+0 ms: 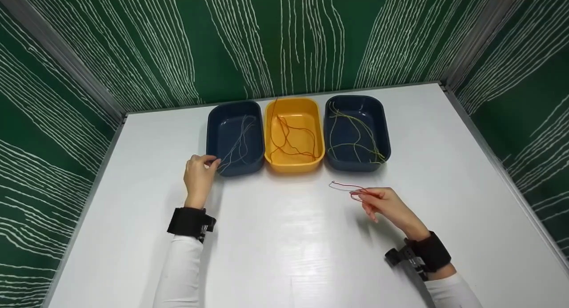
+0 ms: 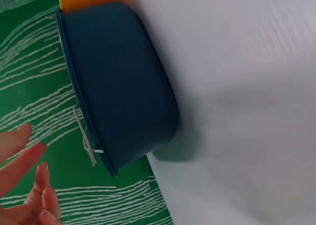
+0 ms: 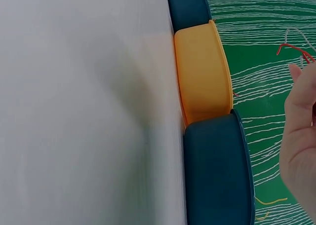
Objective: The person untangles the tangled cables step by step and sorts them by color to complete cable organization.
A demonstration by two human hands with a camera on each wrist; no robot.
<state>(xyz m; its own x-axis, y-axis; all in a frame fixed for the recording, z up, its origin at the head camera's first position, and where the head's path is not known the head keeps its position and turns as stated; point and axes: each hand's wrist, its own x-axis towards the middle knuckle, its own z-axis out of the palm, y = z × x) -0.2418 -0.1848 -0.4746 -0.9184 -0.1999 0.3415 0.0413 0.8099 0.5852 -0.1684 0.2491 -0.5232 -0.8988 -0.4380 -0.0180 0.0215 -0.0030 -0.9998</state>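
Note:
My right hand [image 1: 383, 205] pinches a thin red wire [image 1: 344, 184] above the table, in front of the right box. A whitish strand [image 3: 295, 30] shows with the red in the right wrist view; I cannot tell whether it is a separate wire. My left hand [image 1: 200, 174] is at the front left corner of the left dark blue box [image 1: 214, 121]. In the left wrist view its fingers [image 2: 22, 168] are apart from the rim and hold nothing visible. Grey-white wires [image 1: 242, 137] lie in that box, some ends poking over its rim.
A yellow box [image 1: 295, 166] with orange-red wires [image 1: 289, 139] stands in the middle. Against it, a second dark blue box [image 1: 355, 166] holds yellow wires [image 1: 355, 121]. Green panels [image 1: 311, 41] with white lines border the white table [image 1: 275, 237].

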